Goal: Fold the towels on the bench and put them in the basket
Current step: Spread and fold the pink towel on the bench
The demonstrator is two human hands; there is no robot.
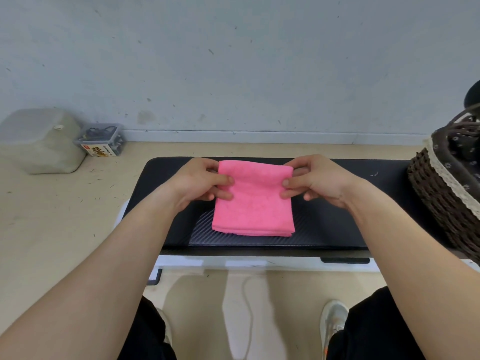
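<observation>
Head view looks down on a pink towel (253,201), folded into a rectangle, lying at the centre of the frame on the black tabletop (337,222). Both hands pinch its far half: the left hand (200,183) grips the left edge, the right hand (314,181) grips the right edge, thumbs on top. A dark wicker basket (441,193) with a flowered lining sits at the right edge of the frame, well apart from the towel. Two plastic boxes (41,141) stand on the floor at upper left

Between the left hand (200,184) and right hand (318,181) the towel (253,203) is plain pink. Beneath them the bench (337,224) is black, finely woven-patterned. Right of the right hand the basket (436,196) is dark brown, cream-trimmed.
</observation>
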